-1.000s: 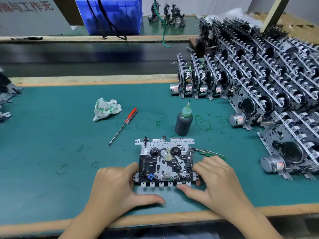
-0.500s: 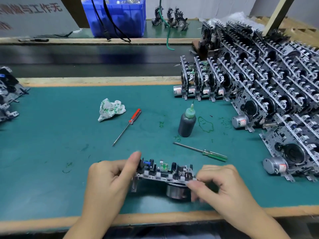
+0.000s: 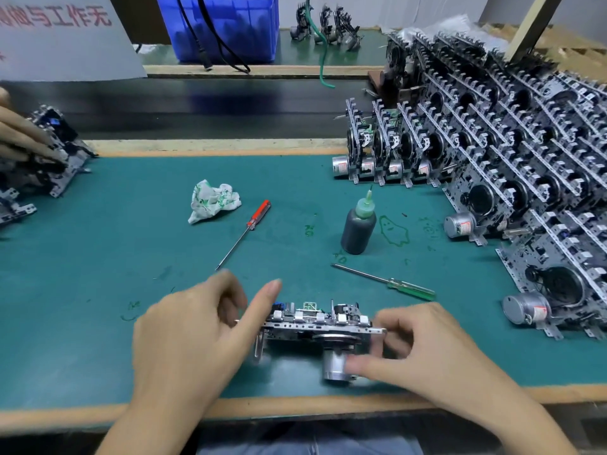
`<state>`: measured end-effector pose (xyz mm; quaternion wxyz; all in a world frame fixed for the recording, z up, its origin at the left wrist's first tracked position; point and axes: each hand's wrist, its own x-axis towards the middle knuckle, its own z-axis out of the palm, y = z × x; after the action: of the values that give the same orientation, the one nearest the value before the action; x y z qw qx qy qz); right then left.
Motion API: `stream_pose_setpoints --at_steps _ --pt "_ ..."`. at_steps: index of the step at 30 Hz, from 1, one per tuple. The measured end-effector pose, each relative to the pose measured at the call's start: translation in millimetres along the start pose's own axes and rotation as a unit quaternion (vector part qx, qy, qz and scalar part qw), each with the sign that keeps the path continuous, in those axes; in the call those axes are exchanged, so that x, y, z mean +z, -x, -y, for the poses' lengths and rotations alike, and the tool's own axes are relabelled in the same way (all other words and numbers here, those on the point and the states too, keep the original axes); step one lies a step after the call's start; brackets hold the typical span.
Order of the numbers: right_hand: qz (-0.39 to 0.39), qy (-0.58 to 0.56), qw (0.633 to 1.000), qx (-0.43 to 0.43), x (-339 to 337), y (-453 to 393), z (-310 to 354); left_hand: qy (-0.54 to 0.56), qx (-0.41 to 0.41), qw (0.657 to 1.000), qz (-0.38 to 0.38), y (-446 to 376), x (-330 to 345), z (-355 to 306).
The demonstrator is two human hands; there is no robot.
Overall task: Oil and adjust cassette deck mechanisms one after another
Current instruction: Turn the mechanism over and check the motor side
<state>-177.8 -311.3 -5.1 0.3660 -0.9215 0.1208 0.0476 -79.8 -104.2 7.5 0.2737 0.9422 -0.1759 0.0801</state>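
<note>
Green mat [image 3: 98, 323]: covers the bench.
Stacked mechanisms [image 3: 525, 152]: far right, in rows.
Held mechanism [image 3: 315, 326]: near centre, tilted on edge, motor down.
Left hand [image 3: 190, 336]: grips its left end.
Right hand [image 3: 423, 353]: pinches its right end.
Oil bottle [image 3: 358, 226]: upright, beyond it.

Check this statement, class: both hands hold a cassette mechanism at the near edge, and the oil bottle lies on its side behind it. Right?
Not quite. The head view shows the oil bottle standing upright, not lying down. The left hand and right hand do hold the cassette mechanism at the near edge.
</note>
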Motion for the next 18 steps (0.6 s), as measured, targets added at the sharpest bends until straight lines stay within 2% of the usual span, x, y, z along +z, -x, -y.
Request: stream_pose_setpoints --at_steps 1,3,5,7,11,15,18 --pt "-0.032 0.021 0.999 -0.007 1.6 0.1 -0.4 0.035 0.037 0.999 -0.018 -1.3 -1.1 0.3" --pt "-0.082 -0.043 0.995 -0.046 7.0 -1.1 -1.3 0.127 0.130 0.983 -0.004 -4.1 -1.8 -2.8" --pt "-0.088 -0.128 0.983 -0.096 15.4 -3.1 -1.9 0.198 0.217 0.956 0.029 -5.7 1.2 -9.1" --pt "-0.084 -0.181 0.972 -0.127 22.8 -5.0 -1.9 0.213 0.260 0.940 0.062 -8.9 5.3 -16.3" --pt "-0.085 -0.230 0.960 -0.137 27.7 -9.9 -2.4 0.220 0.283 0.930 0.086 -12.8 12.5 -20.8" --pt "-0.086 -0.256 0.952 -0.144 30.2 -10.6 -5.8 0.215 0.290 0.930 0.074 -10.9 15.3 -20.5" --pt "-0.068 -0.275 0.949 -0.142 28.3 -11.4 -7.3 0.263 0.283 0.918 0.093 -12.1 16.3 -20.6"
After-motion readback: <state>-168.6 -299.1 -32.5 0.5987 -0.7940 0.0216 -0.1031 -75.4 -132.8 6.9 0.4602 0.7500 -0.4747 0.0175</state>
